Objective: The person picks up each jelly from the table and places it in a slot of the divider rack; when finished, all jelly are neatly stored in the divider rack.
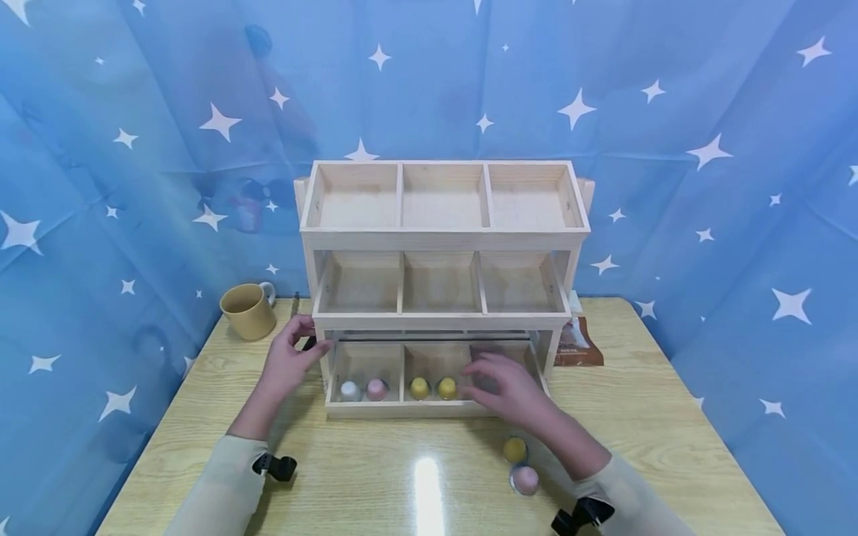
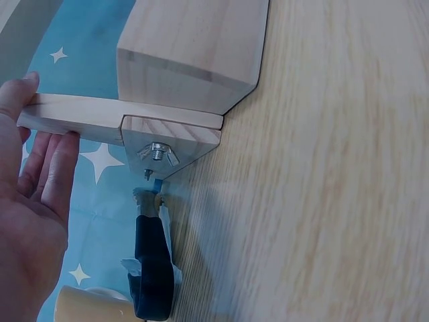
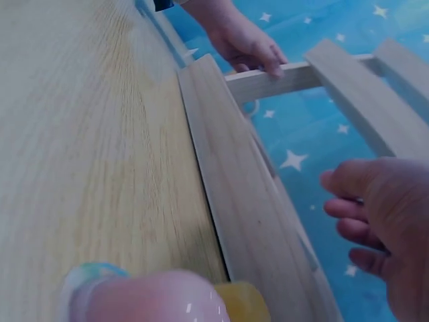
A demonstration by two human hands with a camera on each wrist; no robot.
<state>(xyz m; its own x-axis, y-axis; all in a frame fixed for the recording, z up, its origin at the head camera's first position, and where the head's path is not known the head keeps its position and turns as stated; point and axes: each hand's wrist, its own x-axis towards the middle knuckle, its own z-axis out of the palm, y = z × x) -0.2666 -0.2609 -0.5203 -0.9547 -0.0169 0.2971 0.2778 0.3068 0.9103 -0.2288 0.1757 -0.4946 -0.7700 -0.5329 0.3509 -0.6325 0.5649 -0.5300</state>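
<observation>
A three-tier wooden rack (image 1: 442, 240) stands on the table, each tier split into three compartments. My left hand (image 1: 291, 357) pinches its left side post (image 2: 80, 115) between thumb and fingers. Over the right compartment of the bottom tier hovers my right hand (image 1: 509, 387), fingers loosely bent with nothing visible in them. In the bottom left compartment sit a white round-topped piece (image 1: 350, 391) and a pink one (image 1: 377, 389). Two yellow round-topped pieces (image 1: 420, 388) are in the middle compartment. The right compartment is partly hidden by my hand.
On the table before the rack lie another yellow piece (image 1: 515, 450) and a pink piece (image 1: 525, 480) with a clear lower part. A tan mug (image 1: 249, 311) and a black-handled tool (image 2: 153, 261) are at the left. A brown packet (image 1: 579, 344) is behind right.
</observation>
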